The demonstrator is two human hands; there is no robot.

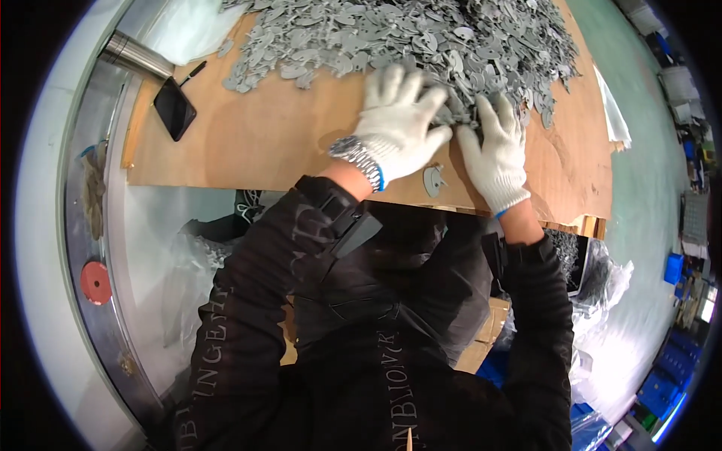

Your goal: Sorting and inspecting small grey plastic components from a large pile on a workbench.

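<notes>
A wide heap of small flat grey metal parts (421, 34) covers the far side of the wooden tabletop (256, 135). My left hand (398, 124), in a white knit glove, lies palm down at the heap's near edge with its fingers spread; the fingertips are slightly blurred. Beside it, my right hand (496, 158), gloved the same way, reaches forward with fingers apart and touches parts at the heap's edge. A few grey pieces show between the two hands. One loose grey part (434, 181) sits near the table's front edge, below the gap between my hands.
On the table's left are a black phone (175, 109), a pen (193, 74) and a metal cylinder (135, 56). A clear plastic bag (192, 30) lies behind them. Below the right edge are more plastic wrapping (602, 282) and a cardboard box (485, 334). Blue bins (669, 376) stand far right.
</notes>
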